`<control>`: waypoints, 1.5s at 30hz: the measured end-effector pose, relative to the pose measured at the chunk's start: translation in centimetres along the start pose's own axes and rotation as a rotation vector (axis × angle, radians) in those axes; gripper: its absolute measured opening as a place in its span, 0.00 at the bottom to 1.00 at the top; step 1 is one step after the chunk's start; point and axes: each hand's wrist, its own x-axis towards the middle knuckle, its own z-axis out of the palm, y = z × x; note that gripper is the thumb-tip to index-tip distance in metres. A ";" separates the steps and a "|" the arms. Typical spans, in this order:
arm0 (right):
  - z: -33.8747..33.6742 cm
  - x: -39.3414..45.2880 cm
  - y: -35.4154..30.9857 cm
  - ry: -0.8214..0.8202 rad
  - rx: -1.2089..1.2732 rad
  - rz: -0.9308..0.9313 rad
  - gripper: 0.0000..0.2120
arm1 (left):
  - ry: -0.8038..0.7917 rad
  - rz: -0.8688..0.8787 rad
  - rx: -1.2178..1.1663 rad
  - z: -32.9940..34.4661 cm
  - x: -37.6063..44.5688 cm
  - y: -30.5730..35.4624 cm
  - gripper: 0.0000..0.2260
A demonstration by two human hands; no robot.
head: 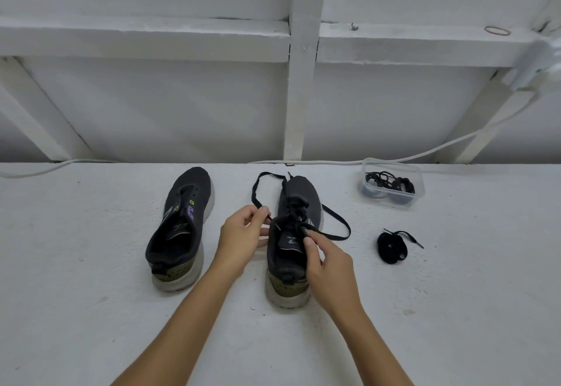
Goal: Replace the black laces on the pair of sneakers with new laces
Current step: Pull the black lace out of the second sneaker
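Right now both hands are on the laced sneaker (pixel 299 234), which sits on the white surface (pixel 91 309) with its heel toward the person and its toe pointing away at the wall, long axis running near to far. The left hand (pixel 243 234) is just left of the shoe's collar, fingers curled and pinching one end of the black lace (pixel 258 194), which loops up and away beside the toe. The right hand (pixel 328 261) lies over the heel and right side of the shoe, thumb and fingers pinching the other lace end near the top eyelets, and that strand swings out in a loop to the right. Off to the left stands the unlaced sneaker (pixel 182 225), parallel, toe also pointing away, apart from the hands. To the right lies a coiled black lace bundle (pixel 391 247), and farther back a clear plastic container (pixel 391 184) holding dark laces.
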 end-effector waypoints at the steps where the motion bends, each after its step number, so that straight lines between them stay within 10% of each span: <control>1: 0.0 0.0 0.1 0.001 0.014 0.002 0.12 | 0.041 0.034 0.042 0.2 -0.2 0.0 0.11; 8: 0.0 0.0 0.0 0.000 0.015 0.001 0.11 | -0.108 0.144 0.473 -1.0 0.8 -0.5 0.12; 45: 1.7 4.6 -2.4 -0.015 -0.704 -0.467 0.07 | -0.426 -0.109 -0.011 -1.9 0.9 0.2 0.10</control>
